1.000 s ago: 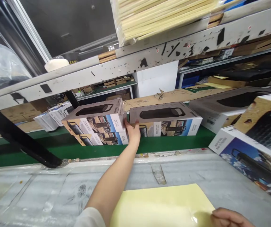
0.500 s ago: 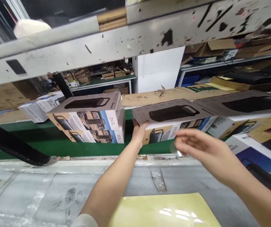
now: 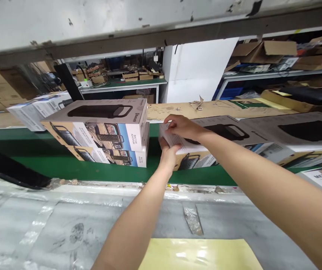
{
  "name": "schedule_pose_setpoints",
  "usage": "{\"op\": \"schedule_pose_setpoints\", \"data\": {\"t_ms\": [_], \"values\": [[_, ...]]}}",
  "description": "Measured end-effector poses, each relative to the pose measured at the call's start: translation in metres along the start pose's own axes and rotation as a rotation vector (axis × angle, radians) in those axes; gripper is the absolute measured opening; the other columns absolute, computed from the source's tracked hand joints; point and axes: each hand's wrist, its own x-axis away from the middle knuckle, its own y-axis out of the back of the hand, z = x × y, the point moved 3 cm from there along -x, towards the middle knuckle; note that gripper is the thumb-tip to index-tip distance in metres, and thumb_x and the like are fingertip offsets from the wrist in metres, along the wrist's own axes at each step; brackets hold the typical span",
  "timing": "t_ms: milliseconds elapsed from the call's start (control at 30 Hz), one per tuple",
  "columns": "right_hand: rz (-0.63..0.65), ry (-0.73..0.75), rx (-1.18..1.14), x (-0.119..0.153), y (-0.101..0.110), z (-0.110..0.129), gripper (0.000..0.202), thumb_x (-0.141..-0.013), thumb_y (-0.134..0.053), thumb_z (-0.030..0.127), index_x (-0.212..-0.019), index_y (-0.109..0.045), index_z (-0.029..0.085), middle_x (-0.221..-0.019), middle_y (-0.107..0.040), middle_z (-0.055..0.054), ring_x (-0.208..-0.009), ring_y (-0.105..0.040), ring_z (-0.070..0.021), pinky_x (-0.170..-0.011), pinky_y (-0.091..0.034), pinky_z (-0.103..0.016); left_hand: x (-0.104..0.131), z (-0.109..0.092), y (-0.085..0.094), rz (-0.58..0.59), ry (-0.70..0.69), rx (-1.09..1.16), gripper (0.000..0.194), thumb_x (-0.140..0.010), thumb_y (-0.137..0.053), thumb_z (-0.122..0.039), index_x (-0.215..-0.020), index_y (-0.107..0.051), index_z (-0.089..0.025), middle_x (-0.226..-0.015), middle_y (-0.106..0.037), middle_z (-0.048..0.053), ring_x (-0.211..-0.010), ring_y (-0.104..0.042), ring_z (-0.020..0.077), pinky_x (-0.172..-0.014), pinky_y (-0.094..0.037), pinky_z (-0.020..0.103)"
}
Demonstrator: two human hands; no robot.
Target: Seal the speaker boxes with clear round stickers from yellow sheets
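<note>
A printed speaker box (image 3: 197, 162) with a dark portable speaker pictured on its top lies on the green surface. My left hand (image 3: 168, 155) grips its near left corner, thumb on the front and fingers against the left end. Over the top left edge of the same box, my right hand (image 3: 181, 127) is closed, its fingertips pinched together at the edge. Whatever is between those fingertips is hidden. To the left, a stack of two similar speaker boxes (image 3: 104, 131) stands apart from both hands.
Another speaker box (image 3: 304, 131) adjoins the held one on the right. White boxes (image 3: 31, 112) stand behind the stack. A black post (image 3: 11, 165) rises at left, and a metal beam (image 3: 121, 22) crosses overhead. Yellow sheet (image 3: 202, 255) lies on the plastic-covered bench (image 3: 99, 225).
My right hand has moved left and up, from in front of the boxes to the held box's top left edge. A clear shiny piece seen at its fingertips is now hidden. My left hand stays.
</note>
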Motion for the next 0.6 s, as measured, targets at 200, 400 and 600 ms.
{"op": "schedule_pose_setpoints", "data": {"t_ms": [200, 400, 600], "values": [[0.113, 0.098, -0.098, -0.007, -0.004, 0.003, 0.026, -0.074, -0.068, 0.019, -0.098, -0.061, 0.022, -0.078, -0.066, 0.001, -0.080, -0.066, -0.0200, -0.076, -0.053, -0.033, 0.001, 0.000, 0.005, 0.014, -0.018, -0.021, 0.078, -0.075, -0.072, -0.032, -0.149, -0.048, -0.020, -0.130, -0.070, 0.011, -0.122, -0.064, 0.0357, -0.100, -0.049, 0.039], [0.204, 0.174, -0.116, -0.019, -0.002, 0.003, 0.031, -0.073, -0.071, 0.021, -0.103, -0.064, 0.022, -0.081, -0.065, 0.001, -0.081, -0.065, -0.0188, -0.081, -0.055, -0.035, -0.004, -0.010, 0.012, 0.086, -0.027, 0.028, 0.078, -0.072, -0.071, -0.029, -0.147, -0.048, -0.026, -0.116, -0.074, 0.005, -0.110, -0.069, 0.0298, -0.095, -0.052, 0.038], [0.227, 0.211, -0.102, -0.036, -0.001, -0.009, 0.034, -0.072, -0.073, 0.023, -0.105, -0.065, 0.022, -0.082, -0.064, 0.001, -0.080, -0.064, -0.0176, -0.081, -0.054, -0.034, -0.007, -0.022, 0.014, 0.126, 0.027, 0.093, 0.069, -0.069, -0.070, -0.025, -0.137, -0.056, -0.025, -0.106, -0.075, 0.001, -0.100, -0.071, 0.0255, -0.088, -0.053, 0.035]]}}
